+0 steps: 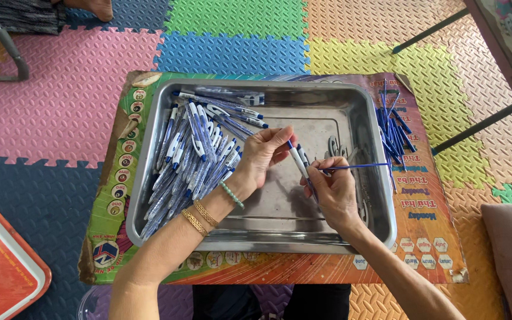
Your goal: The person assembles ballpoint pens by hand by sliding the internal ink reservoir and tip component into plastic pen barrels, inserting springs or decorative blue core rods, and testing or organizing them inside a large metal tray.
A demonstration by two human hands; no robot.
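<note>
Over the middle of the steel tray [149,178], the left hand [262,155] pinches a white pen barrel [297,160] with a blue tip between thumb and fingers, tilted upward and to the left. The right hand [334,191] pinches a thin blue refill [357,166] near its left end; the refill lies almost level, its far end reaching toward the tray's right wall, its near end close beside the barrel. Whether it already touches the barrel I cannot tell

The barrel looks like light, stiff, smooth plastic, likely to slip if held loosely; a pinch around its middle seems the firmest hold. The refill looks lighter still and somewhat bendy, so it is best held close to the end being guided, as it is now

Inside the tray, along its left half, lies a heap of pens [191,160], white and blue, mostly pointing lengthwise. The tray's right half is mostly bare metal. Just outside the tray's right wall, on the printed board [428,237] under it, lies a loose bundle of blue refills [393,130]
</note>
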